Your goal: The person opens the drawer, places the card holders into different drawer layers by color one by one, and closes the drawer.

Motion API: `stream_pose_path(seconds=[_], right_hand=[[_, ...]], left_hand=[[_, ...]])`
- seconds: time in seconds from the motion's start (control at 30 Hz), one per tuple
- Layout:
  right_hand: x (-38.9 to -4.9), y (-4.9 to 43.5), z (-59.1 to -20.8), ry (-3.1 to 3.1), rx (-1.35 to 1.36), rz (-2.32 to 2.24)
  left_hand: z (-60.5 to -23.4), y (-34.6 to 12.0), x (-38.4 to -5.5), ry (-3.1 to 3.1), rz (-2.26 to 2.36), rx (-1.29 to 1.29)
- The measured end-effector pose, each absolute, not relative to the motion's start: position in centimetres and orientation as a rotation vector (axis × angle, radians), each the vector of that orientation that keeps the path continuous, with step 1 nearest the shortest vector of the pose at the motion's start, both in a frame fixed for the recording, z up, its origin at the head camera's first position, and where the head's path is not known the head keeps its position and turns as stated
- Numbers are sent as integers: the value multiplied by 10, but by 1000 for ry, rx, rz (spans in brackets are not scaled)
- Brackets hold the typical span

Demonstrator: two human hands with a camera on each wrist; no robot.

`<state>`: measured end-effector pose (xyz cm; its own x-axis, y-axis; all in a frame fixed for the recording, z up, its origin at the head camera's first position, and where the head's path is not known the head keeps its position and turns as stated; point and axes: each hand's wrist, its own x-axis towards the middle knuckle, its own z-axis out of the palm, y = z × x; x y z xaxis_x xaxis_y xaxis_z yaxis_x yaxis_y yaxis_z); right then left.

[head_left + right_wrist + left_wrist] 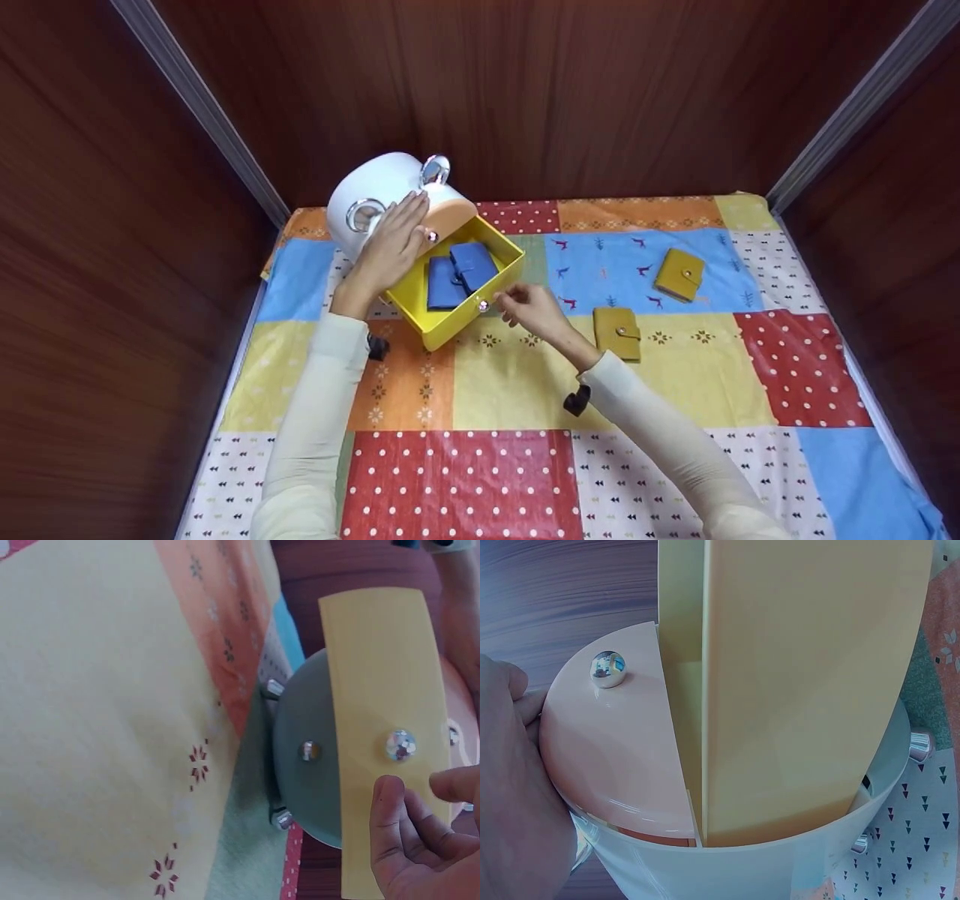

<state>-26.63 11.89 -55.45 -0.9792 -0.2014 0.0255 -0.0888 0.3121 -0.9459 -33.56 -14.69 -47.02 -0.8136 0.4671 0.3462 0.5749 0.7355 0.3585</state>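
- From where I stand, the desk (690, 375) is covered with a patchwork cloth (517, 390): red with white dots, plain blue, yellow and orange with little flowers, white with small dark triangles.
- Dark, reddish wood-grain panels (487, 97) rise around its back and sides, with grey metal strips (210, 105) up the corners.
- A rounded white cabinet (390, 176) stands at the back left, with silvery fittings (435, 171) on top.
- Its peach drawer front (450, 219) is closed above; low down, seen from the right wrist, a grey-green drawer front (304, 720) is closed too.
- Between them the yellow drawer (450, 324) is pulled well out, a faceted knob (483, 305) on its face.
- Inside it are two blue wallets side by side, the right one (474, 264) seeming to lie partly over the left one (442, 289).
- Two mustard wallets, one farther back (681, 274) and one nearer (613, 334), lie on the cloth to the right, snaps fastened.
- The hands are apart: the left hand (390, 251) lies on the cabinet with its fingers extended; the right hand (536, 309) is just beside the knob, fingers loosely bent, thumb clear of them, holding nothing.
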Motion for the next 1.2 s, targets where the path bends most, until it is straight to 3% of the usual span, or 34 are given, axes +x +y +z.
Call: stream_pose_path(seconds=[0.7,1.2], right_hand=[[-256,99,-572,2425,-370,-1715],[-238,91,-542,2373,-374,-1804]], left_hand=[[-472,-147,-338,-2703,-664,-836],[-474,-148,-338,-2713,-673,-825]])
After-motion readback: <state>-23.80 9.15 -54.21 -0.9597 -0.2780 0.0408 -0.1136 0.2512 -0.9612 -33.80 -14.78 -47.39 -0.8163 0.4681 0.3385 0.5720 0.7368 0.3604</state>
